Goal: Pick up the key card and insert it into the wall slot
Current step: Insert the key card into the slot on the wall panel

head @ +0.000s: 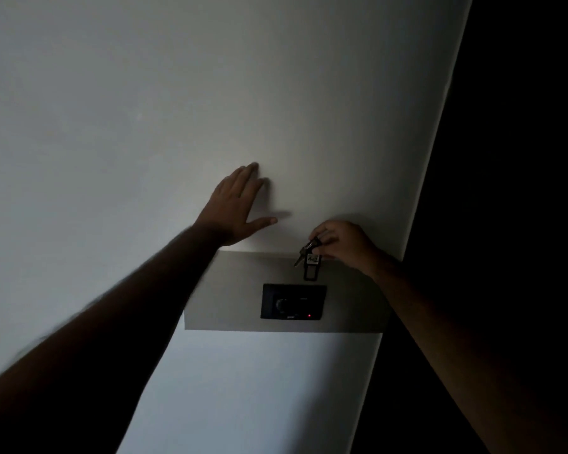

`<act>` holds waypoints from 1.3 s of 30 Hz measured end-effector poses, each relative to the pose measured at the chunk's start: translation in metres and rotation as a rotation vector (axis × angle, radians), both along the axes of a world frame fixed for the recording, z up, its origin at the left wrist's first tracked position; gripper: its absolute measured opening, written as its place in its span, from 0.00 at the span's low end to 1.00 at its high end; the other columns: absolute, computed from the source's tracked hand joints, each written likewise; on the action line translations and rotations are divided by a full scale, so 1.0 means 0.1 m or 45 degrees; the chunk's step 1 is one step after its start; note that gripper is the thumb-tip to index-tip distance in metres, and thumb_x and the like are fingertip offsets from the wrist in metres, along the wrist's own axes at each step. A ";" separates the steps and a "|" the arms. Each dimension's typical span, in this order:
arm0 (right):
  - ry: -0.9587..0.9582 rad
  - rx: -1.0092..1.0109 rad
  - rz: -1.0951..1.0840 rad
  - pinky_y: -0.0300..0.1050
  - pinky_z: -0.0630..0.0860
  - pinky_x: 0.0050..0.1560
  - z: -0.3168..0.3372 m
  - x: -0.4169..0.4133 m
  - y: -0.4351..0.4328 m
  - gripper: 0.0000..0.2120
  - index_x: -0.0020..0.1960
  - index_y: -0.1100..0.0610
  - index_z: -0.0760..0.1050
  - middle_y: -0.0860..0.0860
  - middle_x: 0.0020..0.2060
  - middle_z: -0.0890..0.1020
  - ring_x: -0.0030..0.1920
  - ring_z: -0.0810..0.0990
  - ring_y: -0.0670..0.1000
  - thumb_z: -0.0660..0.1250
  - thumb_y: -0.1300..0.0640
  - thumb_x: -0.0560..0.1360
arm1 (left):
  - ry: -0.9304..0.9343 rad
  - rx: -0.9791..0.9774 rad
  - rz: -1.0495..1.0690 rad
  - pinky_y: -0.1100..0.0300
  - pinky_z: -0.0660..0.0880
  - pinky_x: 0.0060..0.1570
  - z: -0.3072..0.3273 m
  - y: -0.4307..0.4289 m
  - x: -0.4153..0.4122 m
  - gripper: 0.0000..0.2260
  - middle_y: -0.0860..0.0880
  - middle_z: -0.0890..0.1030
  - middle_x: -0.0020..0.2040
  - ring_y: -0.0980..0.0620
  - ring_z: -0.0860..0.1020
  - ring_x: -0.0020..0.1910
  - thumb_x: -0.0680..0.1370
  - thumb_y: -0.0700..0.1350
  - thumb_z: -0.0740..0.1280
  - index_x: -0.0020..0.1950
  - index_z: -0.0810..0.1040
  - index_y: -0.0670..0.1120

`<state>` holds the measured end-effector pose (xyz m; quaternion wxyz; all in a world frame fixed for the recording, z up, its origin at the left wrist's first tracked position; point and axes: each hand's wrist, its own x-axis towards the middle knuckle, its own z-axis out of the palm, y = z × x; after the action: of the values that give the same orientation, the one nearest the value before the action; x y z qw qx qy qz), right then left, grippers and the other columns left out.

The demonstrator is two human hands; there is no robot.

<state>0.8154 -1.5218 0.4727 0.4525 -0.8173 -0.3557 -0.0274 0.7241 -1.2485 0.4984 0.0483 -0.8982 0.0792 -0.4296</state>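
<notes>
The room is dim. My right hand (345, 244) pinches a small black key card (312, 265) with a white label, and metal keys (304, 252) dangle beside it. The card hangs upright, its lower end just above the top edge of the black wall slot unit (292, 301), apart from it. That unit is a dark rectangular plate with a round knob on its left and a small red light at its lower right. My left hand (240, 204) lies flat on the wall above and left of the unit, fingers spread, holding nothing.
The slot unit sits on a grey rectangular panel (223, 296) set into the white wall (145, 109). The wall ends in an edge at the right, with darkness (522, 126) beyond it. My left forearm crosses the lower left of the view.
</notes>
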 end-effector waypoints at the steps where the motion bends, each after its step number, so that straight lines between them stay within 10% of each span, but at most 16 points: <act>1: 0.005 0.007 0.015 0.52 0.85 0.44 -0.06 0.03 -0.01 0.14 0.44 0.53 0.82 0.58 0.41 0.86 0.42 0.85 0.52 0.75 0.70 0.67 | 0.003 -0.005 0.022 0.40 0.63 0.75 -0.02 -0.03 0.01 0.41 0.37 0.59 0.82 0.37 0.59 0.81 0.77 0.72 0.58 0.77 0.67 0.42; 15: -0.184 -0.031 0.054 0.56 0.85 0.45 -0.77 0.20 0.01 0.16 0.47 0.48 0.80 0.55 0.42 0.86 0.43 0.87 0.53 0.75 0.67 0.67 | 0.082 -0.019 0.254 0.38 0.52 0.79 -0.15 -0.25 0.07 0.42 0.40 0.42 0.84 0.38 0.44 0.83 0.77 0.72 0.55 0.84 0.48 0.51; 21: -0.222 -0.043 0.049 0.54 0.83 0.52 -0.97 0.21 0.04 0.17 0.59 0.62 0.80 0.60 0.50 0.86 0.49 0.86 0.56 0.73 0.70 0.70 | 0.088 -0.011 0.322 0.36 0.50 0.79 -0.19 -0.27 0.13 0.44 0.39 0.41 0.84 0.37 0.42 0.83 0.77 0.73 0.54 0.84 0.45 0.50; 26: -0.301 0.038 -0.015 0.27 0.77 0.46 -1.06 0.21 0.01 0.18 0.59 0.63 0.80 0.59 0.49 0.86 0.46 0.84 0.49 0.74 0.69 0.70 | 0.056 0.004 0.356 0.36 0.50 0.79 -0.24 -0.27 0.18 0.44 0.38 0.42 0.84 0.37 0.43 0.83 0.78 0.73 0.53 0.84 0.45 0.47; 32: -0.474 0.050 -0.048 0.52 0.81 0.58 -1.15 0.24 0.02 0.19 0.60 0.61 0.81 0.58 0.54 0.86 0.54 0.85 0.54 0.76 0.65 0.69 | 0.029 0.007 0.354 0.35 0.49 0.79 -0.28 -0.28 0.22 0.44 0.37 0.43 0.84 0.36 0.43 0.83 0.78 0.73 0.52 0.84 0.45 0.46; 39: -0.683 -0.033 -0.125 0.51 0.81 0.57 -1.38 0.16 -0.04 0.19 0.66 0.54 0.78 0.54 0.56 0.83 0.56 0.82 0.53 0.70 0.54 0.76 | 0.054 0.006 0.364 0.36 0.46 0.79 -0.30 -0.27 0.25 0.44 0.37 0.40 0.84 0.37 0.40 0.83 0.79 0.72 0.52 0.84 0.43 0.46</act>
<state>0.8314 -1.5259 0.3352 0.3297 -0.8027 -0.4232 -0.2604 0.7490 -1.2757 0.4688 0.1094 -0.9091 -0.0477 -0.3992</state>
